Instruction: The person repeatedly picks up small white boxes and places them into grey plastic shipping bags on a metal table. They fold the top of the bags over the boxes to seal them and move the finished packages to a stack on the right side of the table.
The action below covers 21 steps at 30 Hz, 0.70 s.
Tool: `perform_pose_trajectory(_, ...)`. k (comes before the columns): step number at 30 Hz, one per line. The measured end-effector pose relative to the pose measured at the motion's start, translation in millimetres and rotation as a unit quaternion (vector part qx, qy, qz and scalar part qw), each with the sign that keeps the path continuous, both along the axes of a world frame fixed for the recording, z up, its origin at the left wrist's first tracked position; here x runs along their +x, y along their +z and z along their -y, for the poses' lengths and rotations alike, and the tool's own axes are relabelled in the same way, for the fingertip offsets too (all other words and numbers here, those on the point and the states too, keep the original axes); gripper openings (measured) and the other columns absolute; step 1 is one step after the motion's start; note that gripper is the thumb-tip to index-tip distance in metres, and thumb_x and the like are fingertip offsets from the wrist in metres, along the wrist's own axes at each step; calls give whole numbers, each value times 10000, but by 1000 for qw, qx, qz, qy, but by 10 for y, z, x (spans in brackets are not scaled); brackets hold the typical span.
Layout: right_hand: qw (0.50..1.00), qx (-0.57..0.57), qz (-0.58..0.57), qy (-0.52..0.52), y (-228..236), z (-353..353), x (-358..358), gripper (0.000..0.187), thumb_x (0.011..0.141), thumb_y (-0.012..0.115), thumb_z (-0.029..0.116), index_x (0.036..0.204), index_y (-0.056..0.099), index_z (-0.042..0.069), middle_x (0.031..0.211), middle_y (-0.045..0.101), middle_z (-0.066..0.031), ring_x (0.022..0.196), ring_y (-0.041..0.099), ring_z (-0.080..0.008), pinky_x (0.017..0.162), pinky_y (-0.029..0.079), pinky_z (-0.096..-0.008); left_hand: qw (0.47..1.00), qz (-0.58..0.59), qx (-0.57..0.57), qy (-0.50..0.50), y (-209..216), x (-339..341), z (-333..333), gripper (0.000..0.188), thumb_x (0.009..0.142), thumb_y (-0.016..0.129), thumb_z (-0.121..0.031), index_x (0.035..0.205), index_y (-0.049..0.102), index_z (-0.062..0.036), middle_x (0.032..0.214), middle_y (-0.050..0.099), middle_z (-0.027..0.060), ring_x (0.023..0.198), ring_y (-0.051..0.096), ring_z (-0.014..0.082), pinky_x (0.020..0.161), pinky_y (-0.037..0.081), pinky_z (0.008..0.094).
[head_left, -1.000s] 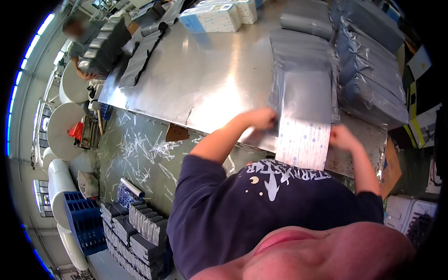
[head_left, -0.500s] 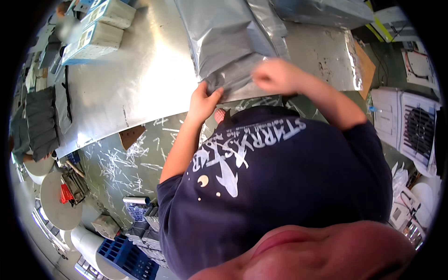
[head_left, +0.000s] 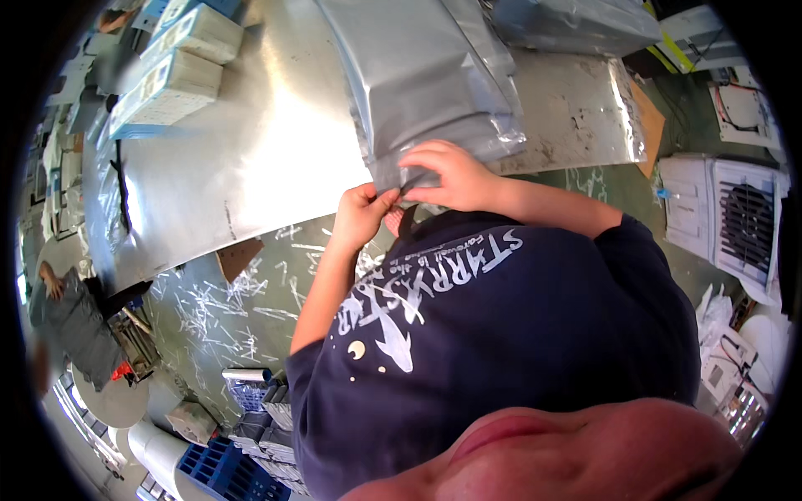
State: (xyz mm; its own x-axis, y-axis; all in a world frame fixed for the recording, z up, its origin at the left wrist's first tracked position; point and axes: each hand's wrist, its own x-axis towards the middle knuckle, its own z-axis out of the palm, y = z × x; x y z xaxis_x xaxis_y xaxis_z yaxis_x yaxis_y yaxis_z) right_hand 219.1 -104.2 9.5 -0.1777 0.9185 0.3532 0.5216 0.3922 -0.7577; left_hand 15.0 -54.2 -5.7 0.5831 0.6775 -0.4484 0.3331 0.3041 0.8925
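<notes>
A grey plastic mailing bag (head_left: 418, 75) lies on the shiny metal table, its near end reaching the table's front edge. My left hand (head_left: 361, 215) pinches the bag's near left corner between thumb and fingers. Right beside it, my right hand (head_left: 449, 175) has its thumb and fingers closed on the same near edge, with the fingertips of both hands almost meeting. Part of the bag's edge is hidden under the fingers.
The metal table (head_left: 192, 184) spreads left of the bag. White and blue boxes (head_left: 180, 88) stand at its far left, and another grey bag (head_left: 576, 25) lies at the far right. White strips (head_left: 209, 309) litter the floor. At far left, another person holds a grey bag (head_left: 79, 330).
My right hand has come down and left, from above the bag onto its near edge beside my left hand. At far left, the other person's grey bag has moved nearer.
</notes>
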Motion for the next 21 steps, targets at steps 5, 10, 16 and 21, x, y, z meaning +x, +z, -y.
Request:
perform_pose_trajectory(5, 812, -279, -508, -70, -32, -231, 33, 82, 893, 556, 116, 845, 571, 51, 761, 576, -28, 713, 549, -125, 649, 453, -263, 996, 76, -33, 23, 209, 149, -68, 155, 894, 578, -111, 935, 662, 13, 800, 674, 63, 703, 597, 94, 675, 486, 252)
perform_pose_trajectory(10, 869, -465, 169, -7, -271, 1846, 1526, 318, 895, 505, 224, 1169, 514, 62, 1042, 552, -97, 922, 539, -148, 742, 447, -297, 923, -142, 315, -168, 261, -565, -313, 351, 764, 705, -167, 1084, 632, -44, 893, 671, 153, 804, 645, 282, 764, 506, 332)
perform_pose_trajectory(16, 855, 56, 513, 49, 899, 256, 1236, 495, 778, 538, 91, 1246, 514, 252, 1417, 383, -6, 1358, 259, -241, 1091, 215, -488, 577, -226, 682, -387, 608, 172, -608, 592, 696, 642, -109, 1254, 540, -279, 1450, 325, -21, 1342, 277, 269, 1057, 277, 497)
perform_pose_trajectory(21, 964, -237, -14, -118, 109, 10, 1316, 267, 893, 546, 312, 899, 679, 81, 912, 646, -71, 851, 588, -197, 742, 451, -335, 964, 104, 243, 6, 216, 93, -570, 232, 915, 489, -140, 1003, 633, 18, 1040, 648, 115, 1016, 589, 212, 913, 435, 366)
